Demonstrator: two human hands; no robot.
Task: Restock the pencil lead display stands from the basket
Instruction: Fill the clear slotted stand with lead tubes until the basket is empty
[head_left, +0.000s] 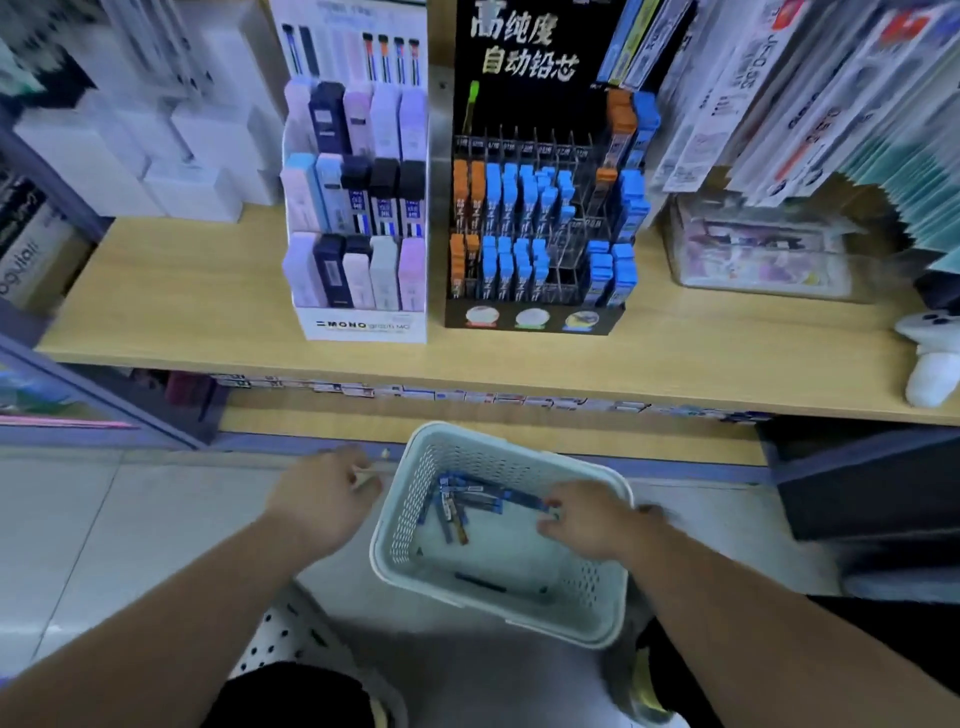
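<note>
A pale perforated basket (582, 587) sits low in front of the shelf, with several blue pencil lead cases (470, 501) lying inside. My right hand (584, 519) reaches into the basket and pinches one end of a blue case. My left hand (322, 501) hovers left of the basket, its fingers curled round a thin pale item that is blurred. On the wooden shelf stand a black lead display stand (540, 312) with orange and blue cases and some empty slots, and a white MONO display stand (363, 325) filled with pastel and dark cases.
White boxes (171, 156) stack at the shelf's back left. A clear box (763, 260) and hanging packets (810, 104) crowd the right. A white plush toy (932, 364) sits at the shelf's right edge. A dark bin (872, 488) stands on the floor right of the basket.
</note>
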